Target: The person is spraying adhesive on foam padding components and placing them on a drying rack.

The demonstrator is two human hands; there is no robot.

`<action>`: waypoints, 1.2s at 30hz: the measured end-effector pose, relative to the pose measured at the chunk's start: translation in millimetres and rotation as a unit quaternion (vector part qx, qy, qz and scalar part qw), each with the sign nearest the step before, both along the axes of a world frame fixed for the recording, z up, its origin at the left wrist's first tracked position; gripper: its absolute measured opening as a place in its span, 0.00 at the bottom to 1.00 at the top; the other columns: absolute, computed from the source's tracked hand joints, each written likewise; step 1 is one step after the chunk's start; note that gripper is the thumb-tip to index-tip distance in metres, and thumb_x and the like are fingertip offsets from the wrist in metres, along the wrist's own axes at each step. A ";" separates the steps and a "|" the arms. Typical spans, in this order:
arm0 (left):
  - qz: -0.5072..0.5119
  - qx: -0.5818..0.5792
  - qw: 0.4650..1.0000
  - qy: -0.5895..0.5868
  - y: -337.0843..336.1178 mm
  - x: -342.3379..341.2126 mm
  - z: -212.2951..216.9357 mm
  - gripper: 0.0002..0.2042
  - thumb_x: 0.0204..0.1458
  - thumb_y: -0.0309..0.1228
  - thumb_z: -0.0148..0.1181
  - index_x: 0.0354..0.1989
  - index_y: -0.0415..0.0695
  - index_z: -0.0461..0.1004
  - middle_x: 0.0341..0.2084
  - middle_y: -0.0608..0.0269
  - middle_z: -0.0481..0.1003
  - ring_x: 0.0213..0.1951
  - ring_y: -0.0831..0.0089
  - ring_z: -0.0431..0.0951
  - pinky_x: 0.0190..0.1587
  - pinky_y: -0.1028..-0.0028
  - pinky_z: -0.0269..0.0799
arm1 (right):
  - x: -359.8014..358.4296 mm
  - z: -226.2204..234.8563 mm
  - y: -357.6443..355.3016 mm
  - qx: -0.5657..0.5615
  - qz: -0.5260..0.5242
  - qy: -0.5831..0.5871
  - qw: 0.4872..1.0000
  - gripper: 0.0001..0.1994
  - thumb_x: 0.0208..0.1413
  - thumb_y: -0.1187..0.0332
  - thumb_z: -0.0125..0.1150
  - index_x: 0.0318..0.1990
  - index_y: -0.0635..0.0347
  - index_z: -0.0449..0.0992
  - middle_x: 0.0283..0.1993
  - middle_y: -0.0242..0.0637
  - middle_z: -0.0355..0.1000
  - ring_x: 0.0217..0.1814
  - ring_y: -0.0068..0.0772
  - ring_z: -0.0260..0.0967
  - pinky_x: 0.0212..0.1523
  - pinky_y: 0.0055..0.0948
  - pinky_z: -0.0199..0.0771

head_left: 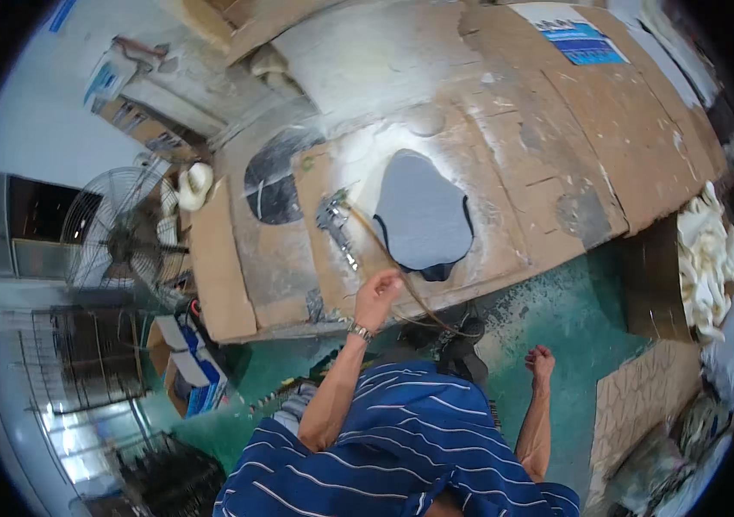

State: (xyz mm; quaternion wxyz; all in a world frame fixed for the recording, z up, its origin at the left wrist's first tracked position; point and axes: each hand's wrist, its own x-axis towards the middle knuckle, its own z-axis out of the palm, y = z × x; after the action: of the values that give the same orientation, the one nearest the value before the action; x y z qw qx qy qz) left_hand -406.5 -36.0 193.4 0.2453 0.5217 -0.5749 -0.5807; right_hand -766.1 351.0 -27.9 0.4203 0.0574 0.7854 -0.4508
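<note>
A grey, rounded cushion-like piece with black edging (423, 211) lies on the cardboard-covered bench in front of me. Left of it rests a metal spray gun (335, 226), a tan hose (384, 247) running from it past the bench edge. My left hand (378, 295), with a watch on its wrist, hovers at the near edge beside the hose. Its fingers are loosely bent and apart, with nothing visible in them. Off to the right, away from the bench, my right hand (540, 362) hangs over the floor, fingers loosely curled and holding nothing that I can see.
Pale overspray marks the cardboard bench top (548, 164). A wire-guarded fan (125, 228) stands to the left, above an open carton (184, 366) on the green floor. At the right is a box of cream-coloured scraps (705, 258). A blue-and-white sheet (578, 41) lies at the far right.
</note>
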 end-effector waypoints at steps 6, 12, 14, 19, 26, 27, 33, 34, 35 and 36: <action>0.322 0.085 0.940 -0.069 -30.2 56.2 -126.0 0.22 0.58 0.28 0.65 0.61 0.41 0.69 0.34 0.64 0.76 0.33 0.73 0.77 0.38 0.73 0.76 | 8.0 31.0 -67.6 0.011 0.104 -0.050 0.993 0.17 0.62 0.67 0.58 0.56 0.64 0.73 0.40 0.40 0.80 0.31 0.32 0.78 0.28 0.34 0.79; 0.361 0.070 0.927 -0.079 -26.0 61.4 -200.6 0.24 0.52 0.36 0.70 0.56 0.41 0.72 0.31 0.61 0.78 0.34 0.68 0.79 0.40 0.69 0.77 | 69.0 52.6 -110.5 0.012 0.253 -0.032 0.967 0.13 0.62 0.68 0.58 0.52 0.63 0.74 0.39 0.40 0.79 0.30 0.30 0.77 0.26 0.31 0.77; 0.420 0.038 0.906 -0.031 -22.7 51.0 -202.0 0.26 0.50 0.39 0.72 0.55 0.41 0.73 0.31 0.60 0.79 0.36 0.66 0.80 0.42 0.68 0.77 | 101.0 76.3 -141.4 0.010 0.345 0.042 0.938 0.14 0.60 0.68 0.61 0.51 0.64 0.76 0.38 0.40 0.79 0.31 0.30 0.77 0.27 0.31 0.77; 0.486 -0.028 0.873 -0.038 -28.5 66.1 -191.0 0.24 0.56 0.52 0.67 0.48 0.43 0.76 0.26 0.62 0.78 0.30 0.66 0.80 0.36 0.66 0.79 | 203.5 146.8 -274.7 -0.182 0.592 0.178 0.764 0.17 0.60 0.63 0.62 0.50 0.67 0.79 0.33 0.41 0.81 0.35 0.33 0.79 0.39 0.32 0.78; 0.380 0.234 0.838 0.315 -32.6 128.8 -163.3 0.41 0.57 0.75 0.37 0.25 0.44 0.74 0.10 0.63 0.69 0.11 0.68 0.72 0.16 0.67 0.71 | 343.2 140.5 -447.4 -0.141 0.609 0.308 0.717 0.22 0.53 0.58 0.70 0.49 0.66 0.76 0.42 0.52 0.78 0.43 0.49 0.77 0.48 0.44 0.76; 0.379 0.252 0.839 0.299 -31.4 130.8 -159.7 0.42 0.57 0.76 0.37 0.23 0.44 0.73 0.09 0.63 0.68 0.10 0.67 0.71 0.15 0.66 0.71 | 355.4 131.8 -461.5 -0.098 0.615 0.324 0.713 0.26 0.52 0.56 0.71 0.50 0.67 0.73 0.45 0.55 0.76 0.46 0.54 0.76 0.49 0.46 0.75; 0.413 0.291 0.810 0.298 -30.6 141.2 -142.1 0.44 0.53 0.79 0.34 0.19 0.43 0.70 0.08 0.63 0.66 0.11 0.66 0.74 0.15 0.65 0.72 | 366.1 111.7 -479.8 0.000 0.569 0.456 0.684 0.32 0.47 0.58 0.77 0.54 0.68 0.68 0.44 0.57 0.77 0.47 0.62 0.77 0.49 0.50 0.76; 0.411 0.300 0.810 0.290 -31.2 142.9 -139.5 0.45 0.53 0.80 0.34 0.18 0.43 0.70 0.07 0.64 0.65 0.11 0.66 0.74 0.14 0.65 0.72 | 365.0 112.2 -479.0 -0.009 0.567 0.447 0.692 0.32 0.47 0.60 0.76 0.55 0.67 0.66 0.46 0.59 0.77 0.47 0.61 0.77 0.50 0.49 0.75; 0.401 0.319 0.811 0.281 -32.0 143.5 -137.1 0.45 0.53 0.80 0.34 0.17 0.43 0.70 0.07 0.64 0.65 0.11 0.66 0.75 0.14 0.65 0.71 | 364.4 112.2 -479.1 -0.036 0.586 0.436 0.683 0.32 0.48 0.61 0.74 0.56 0.66 0.65 0.44 0.60 0.77 0.46 0.62 0.77 0.48 0.50 0.75; 0.408 0.311 0.810 0.284 -32.3 144.3 -134.6 0.45 0.53 0.80 0.34 0.17 0.43 0.70 0.07 0.64 0.65 0.11 0.66 0.75 0.14 0.65 0.71 | 365.5 112.1 -479.6 -0.048 0.596 0.421 0.683 0.31 0.49 0.62 0.73 0.57 0.66 0.65 0.43 0.60 0.77 0.45 0.63 0.77 0.46 0.50 0.75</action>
State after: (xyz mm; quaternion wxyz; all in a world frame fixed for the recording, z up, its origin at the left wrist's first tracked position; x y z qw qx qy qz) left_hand -262.3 -68.4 58.8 0.4364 0.5683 -0.0026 -0.6975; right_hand -400.6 -128.6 84.2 0.2276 -0.6386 0.7254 -0.1193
